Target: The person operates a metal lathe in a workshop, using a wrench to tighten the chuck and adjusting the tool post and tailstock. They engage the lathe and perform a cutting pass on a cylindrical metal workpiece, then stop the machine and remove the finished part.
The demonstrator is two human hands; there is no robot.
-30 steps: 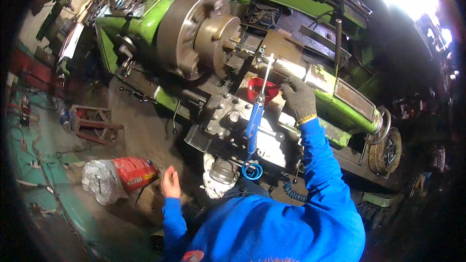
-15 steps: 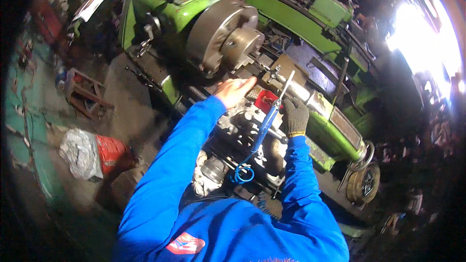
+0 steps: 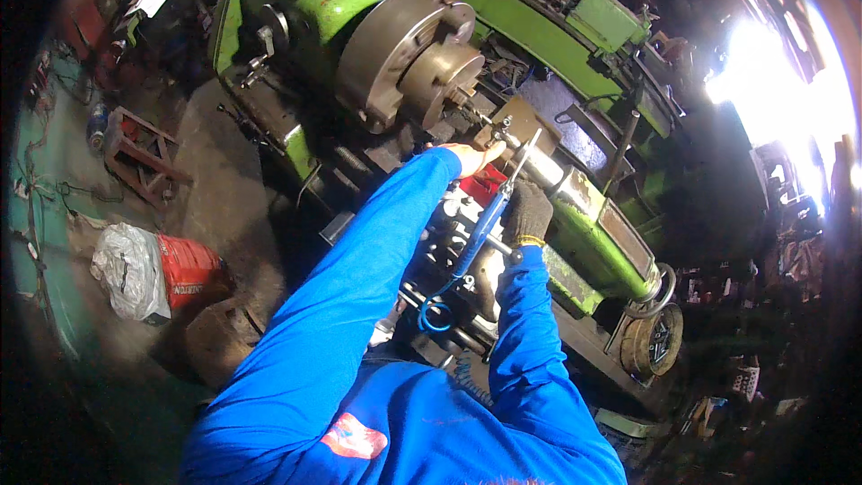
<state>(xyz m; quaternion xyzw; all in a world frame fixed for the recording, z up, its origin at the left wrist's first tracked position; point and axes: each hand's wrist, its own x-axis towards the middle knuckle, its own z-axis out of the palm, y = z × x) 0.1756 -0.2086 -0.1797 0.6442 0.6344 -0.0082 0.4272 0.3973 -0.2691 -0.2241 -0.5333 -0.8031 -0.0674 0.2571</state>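
My bare left hand (image 3: 476,158) reaches across a lathe, thumb and a finger apart beside the small chuck (image 3: 503,131) on the tailstock spindle (image 3: 542,164); whether it touches is unclear. My right hand (image 3: 528,216), in a dark knitted glove, is curled next to a blue air blow gun (image 3: 483,232) with a thin nozzle and coiled hose. Its fingertips are hidden, so what it grips cannot be made out. A red container (image 3: 483,183) sits between the hands, partly covered. A round metal workpiece (image 3: 440,81) is clamped in the large lathe chuck (image 3: 382,58).
The green headstock (image 3: 305,0) carries loose tools on top. A handwheel (image 3: 663,292) ends the tailstock at right. On the floor at left are a red and white sack (image 3: 189,271) and a metal stand (image 3: 144,157). A second green machine (image 3: 539,31) stands behind.
My left hand has moved right, from below the workpiece to the tailstock's small chuck, partly covering the red container. My right hand stays near the blow gun. The view has shifted slightly.
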